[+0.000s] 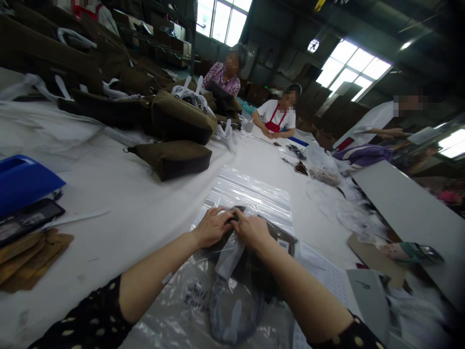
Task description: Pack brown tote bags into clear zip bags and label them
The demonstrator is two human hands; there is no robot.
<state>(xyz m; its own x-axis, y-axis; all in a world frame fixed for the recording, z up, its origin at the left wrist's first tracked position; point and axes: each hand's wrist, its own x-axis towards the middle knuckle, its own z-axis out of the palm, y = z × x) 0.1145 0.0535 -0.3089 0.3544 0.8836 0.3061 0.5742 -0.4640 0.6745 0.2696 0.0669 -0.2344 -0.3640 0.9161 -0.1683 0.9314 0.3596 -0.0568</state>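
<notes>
Head camera looks down on a dark folded bag (254, 261) lying on the counter (145, 208) straight in front of the person, mostly wrapped in a clear plastic sleeve (203, 300) with faint printed lettering. Both hands meet at its far end: the left hand (212, 227) lies with fingers curled over the plastic edge, and the right hand (251, 230) presses just beside it, fingers bent and pinching the same edge. Neither hand is spread; both are closed narrowly on the film and the cloth beneath, probably to keep the slippery sleeve from sliding off the bag while its mouth is handled. A white strap (228, 257) shows through the plastic below the hands.

Just beyond lies a stack of empty clear zip bags (254, 194), flat and within reach, likely placed there as the supply. To the right rests a printed sheet (323, 271) touching the bag's corner. Further left stands a single olive bag (170, 157), with a heap of similar bags (178, 116) behind it. A blue tray (22, 182) and brown card pieces (25, 261) sit at the left edge. Other people (278, 116) work at the far end.
</notes>
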